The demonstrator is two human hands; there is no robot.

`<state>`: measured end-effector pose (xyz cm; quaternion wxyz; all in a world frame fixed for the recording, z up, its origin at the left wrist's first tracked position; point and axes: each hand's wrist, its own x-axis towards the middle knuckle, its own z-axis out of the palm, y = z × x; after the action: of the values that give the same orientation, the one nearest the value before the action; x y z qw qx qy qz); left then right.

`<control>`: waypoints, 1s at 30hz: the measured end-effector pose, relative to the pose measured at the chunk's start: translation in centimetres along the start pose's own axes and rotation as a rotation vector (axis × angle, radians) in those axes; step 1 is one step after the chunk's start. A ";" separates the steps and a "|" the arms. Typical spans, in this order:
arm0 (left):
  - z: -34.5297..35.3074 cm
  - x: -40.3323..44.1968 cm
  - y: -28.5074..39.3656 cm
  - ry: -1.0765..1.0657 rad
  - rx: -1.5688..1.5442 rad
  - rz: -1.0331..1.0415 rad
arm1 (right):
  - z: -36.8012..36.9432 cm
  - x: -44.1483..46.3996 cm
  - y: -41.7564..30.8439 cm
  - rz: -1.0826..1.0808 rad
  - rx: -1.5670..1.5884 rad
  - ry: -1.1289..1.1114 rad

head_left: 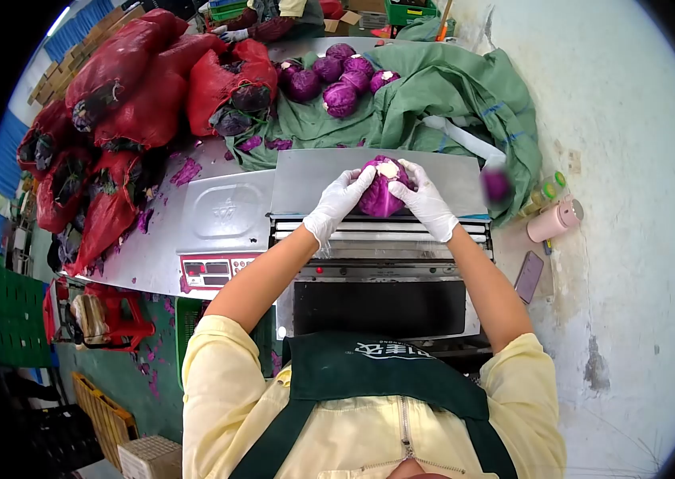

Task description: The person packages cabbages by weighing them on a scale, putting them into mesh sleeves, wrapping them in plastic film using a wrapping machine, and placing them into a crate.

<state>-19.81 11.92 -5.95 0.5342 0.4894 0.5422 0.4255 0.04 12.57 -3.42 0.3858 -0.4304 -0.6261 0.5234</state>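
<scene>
A purple cabbage (382, 196) with a pale cut stem facing up is held between both hands, over the metal plate (297, 177) of a wrapping machine. My left hand (340, 203), in a white glove, grips the cabbage's left side. On its right side my right hand (426, 203), also gloved in white, holds it with the thumb near the stem. Rollers (385, 236) lie just below the cabbage. To the left of the machine is a scale (225, 209) with a red display panel.
Several purple cabbages (340, 99) rest on green cloth (409, 99) at the back. Red net sacks (146, 96) crowd the left. At right are a pink bottle (553, 221), a phone (528, 276) and the wall. A co-worker's gloved hand (233, 35) shows at the back.
</scene>
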 end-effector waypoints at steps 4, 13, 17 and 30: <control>-1.4 -0.8 0.5 0.141 0.602 0.144 | -2.0 -0.7 -0.3 0.044 -0.133 0.008; -13.0 -11.0 3.6 -0.313 1.778 0.521 | -14.5 -7.0 -4.0 -0.513 -1.460 -0.438; -9.8 -9.9 5.4 -0.507 1.745 0.605 | -13.3 -6.7 -1.7 -0.715 -1.602 -0.644; -8.5 -9.7 4.6 -0.021 -0.165 0.427 | -10.3 -5.4 -9.7 0.000 -0.139 -0.195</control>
<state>-28.41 3.66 0.76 0.4760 0.5521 0.3839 0.5667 10.11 10.02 7.61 0.2923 -0.4031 -0.6954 0.5182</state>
